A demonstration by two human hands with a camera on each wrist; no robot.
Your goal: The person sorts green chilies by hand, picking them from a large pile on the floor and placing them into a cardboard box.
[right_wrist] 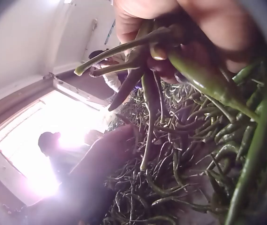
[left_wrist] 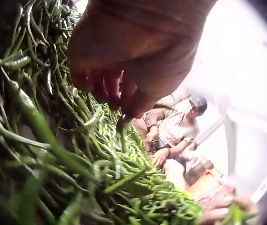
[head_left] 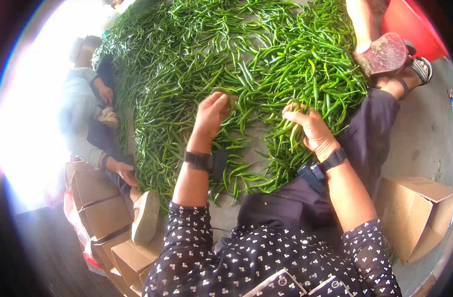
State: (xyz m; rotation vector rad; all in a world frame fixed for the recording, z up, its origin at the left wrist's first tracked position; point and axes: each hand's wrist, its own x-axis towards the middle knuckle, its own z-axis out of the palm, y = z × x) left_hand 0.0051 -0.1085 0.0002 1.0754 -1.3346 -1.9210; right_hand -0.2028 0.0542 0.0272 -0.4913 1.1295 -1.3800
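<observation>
Green chili peppers (head_left: 187, 64) lie in a wide, loose layer over the floor in front of me. My left hand (head_left: 211, 114) is above the near middle of the layer, thumb and fingers drawn together. In the left wrist view a slim green chili pepper (left_wrist: 122, 131) pokes out below those fingertips. With curled fingers my right hand (head_left: 313, 128) grips a small bunch of chili peppers (right_wrist: 204, 86), stems and tips sticking out past the fingers in the right wrist view. Part of that bunch is hidden by the palm. The hands are a short way apart.
Cardboard boxes stand at the left (head_left: 95, 193), and an open box (head_left: 409, 213) is at the right. A person's arm (head_left: 90, 148) and sandal (head_left: 146, 218) border the left of the layer. Another person's foot (head_left: 397, 84) and a red tub (head_left: 414, 29) are at upper right.
</observation>
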